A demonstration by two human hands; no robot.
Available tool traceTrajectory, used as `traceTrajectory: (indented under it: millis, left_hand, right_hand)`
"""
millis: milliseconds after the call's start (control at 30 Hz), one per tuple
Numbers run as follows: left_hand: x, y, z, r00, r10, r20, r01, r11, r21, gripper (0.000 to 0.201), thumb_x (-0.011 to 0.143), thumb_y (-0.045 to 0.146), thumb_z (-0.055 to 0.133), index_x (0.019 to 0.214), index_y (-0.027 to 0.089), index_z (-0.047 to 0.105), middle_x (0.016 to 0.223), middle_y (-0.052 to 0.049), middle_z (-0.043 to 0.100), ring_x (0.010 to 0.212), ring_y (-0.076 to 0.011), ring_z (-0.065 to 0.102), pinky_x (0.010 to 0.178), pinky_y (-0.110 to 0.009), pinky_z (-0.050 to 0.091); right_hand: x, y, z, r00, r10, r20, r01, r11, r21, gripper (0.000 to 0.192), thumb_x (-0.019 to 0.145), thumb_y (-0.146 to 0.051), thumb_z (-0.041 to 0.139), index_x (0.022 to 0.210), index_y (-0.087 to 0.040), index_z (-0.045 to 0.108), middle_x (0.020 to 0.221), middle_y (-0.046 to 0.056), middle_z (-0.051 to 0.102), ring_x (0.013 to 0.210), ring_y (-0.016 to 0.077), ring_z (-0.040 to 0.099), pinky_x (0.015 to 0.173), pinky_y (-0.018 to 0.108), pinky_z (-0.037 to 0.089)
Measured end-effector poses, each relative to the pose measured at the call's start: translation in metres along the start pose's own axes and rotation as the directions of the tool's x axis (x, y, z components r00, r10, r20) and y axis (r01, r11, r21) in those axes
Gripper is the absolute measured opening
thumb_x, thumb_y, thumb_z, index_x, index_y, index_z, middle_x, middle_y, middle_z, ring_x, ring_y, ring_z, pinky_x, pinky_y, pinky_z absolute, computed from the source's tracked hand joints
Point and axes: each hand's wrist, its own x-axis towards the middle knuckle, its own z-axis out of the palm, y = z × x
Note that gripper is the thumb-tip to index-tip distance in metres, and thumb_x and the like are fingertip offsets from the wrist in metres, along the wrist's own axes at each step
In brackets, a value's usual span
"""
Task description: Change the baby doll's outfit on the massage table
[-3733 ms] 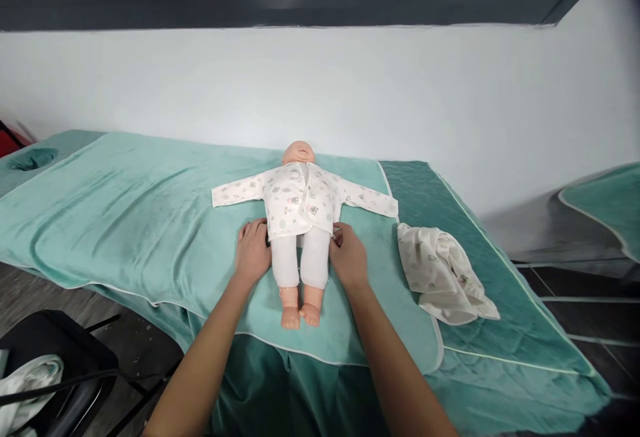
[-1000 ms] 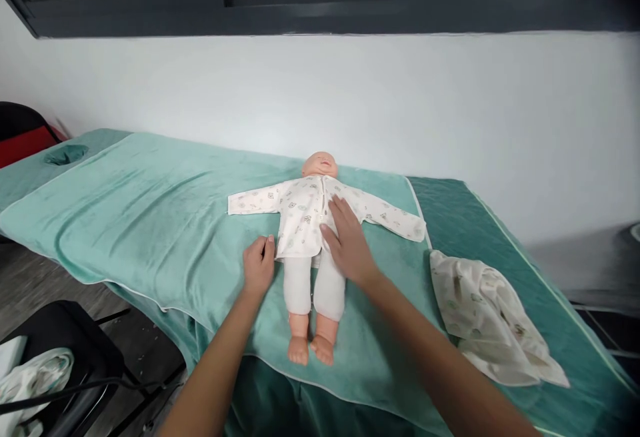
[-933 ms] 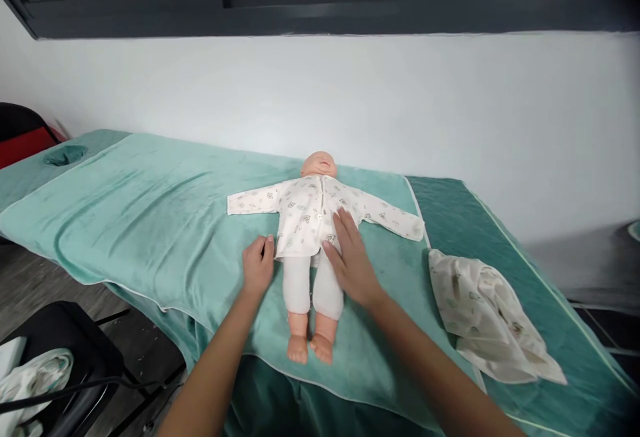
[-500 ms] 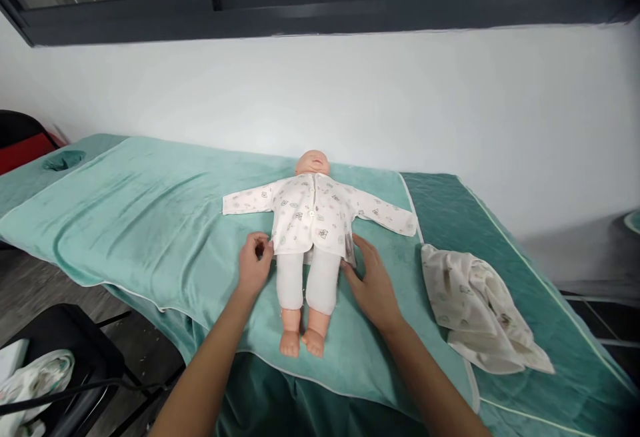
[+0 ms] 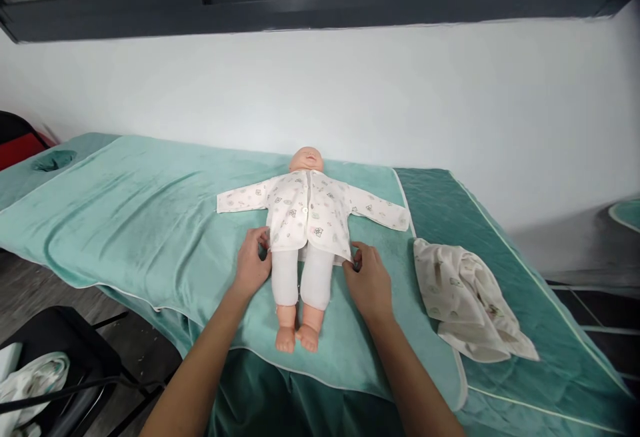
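The left hand (image 5: pixel 253 263) curls narrowly at the shirt's (image 5: pixel 291 218) lower edge, the doll (image 5: pixel 306 159) wearing it lies face-up on the towel (image 5: pixel 150 217), the right hand (image 5: pixel 371 285) curls likewise opposite, whether either pinches I cannot tell, and a crumpled cloth (image 5: pixel 465 300) lies beyond.

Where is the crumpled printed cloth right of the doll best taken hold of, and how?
Probably by its raised middle folds, pinched from above: the crumpled printed cloth lies bunched, its ridges standing up there, while its lower-right corner looks flatter. The right hand is nearer.
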Motion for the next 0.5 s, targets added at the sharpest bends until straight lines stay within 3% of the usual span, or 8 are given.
traceTrajectory:
  millis: [167,300,500]
  left_hand:
    - [0.0005,0.003,-0.0013,0.999,0.009,0.047,-0.01,1.0,0.019,0.046,0.081,0.009,0.057,0.124,0.025,0.056,0.096,-0.003,0.057,0.085,-0.0174,0.057,0.08,-0.033,0.047]
    - [0.0005,0.0049,-0.0027,0.996,-0.007,0.087,0.002,0.999,0.053,0.048,0.081,0.012,0.059,0.127,0.025,0.055,0.096,-0.003,0.058,0.087,-0.0196,0.058,0.08,-0.034,0.047]
    - [-0.0011,0.0026,-0.0015,0.994,-0.028,0.103,0.018,0.995,0.099,0.051,0.079,0.009,0.058,0.127,0.025,0.054,0.092,-0.003,0.057,0.084,-0.0203,0.055,0.08,-0.036,0.045]
  right_hand:
    - [-0.0011,-0.0008,-0.0001,1.0,-0.02,-0.01,0.02,1.0,-0.009,0.038,0.08,-0.022,0.049,0.117,-0.02,0.058,0.094,0.005,0.056,0.081,0.023,0.057,0.072,0.038,0.049]
    - [-0.0011,-0.0013,0.0,0.995,-0.087,-0.051,0.091,0.993,0.081,0.044,0.078,-0.016,0.049,0.121,-0.02,0.056,0.118,0.011,0.055,0.104,0.0264,0.058,0.088,0.044,0.053]
    - [0.0005,-0.0021,0.0009,0.988,-0.147,-0.052,0.152,0.982,0.113,0.052,0.077,-0.012,0.048,0.128,-0.019,0.052,0.136,0.014,0.049,0.128,0.0294,0.049,0.108,0.051,0.046]
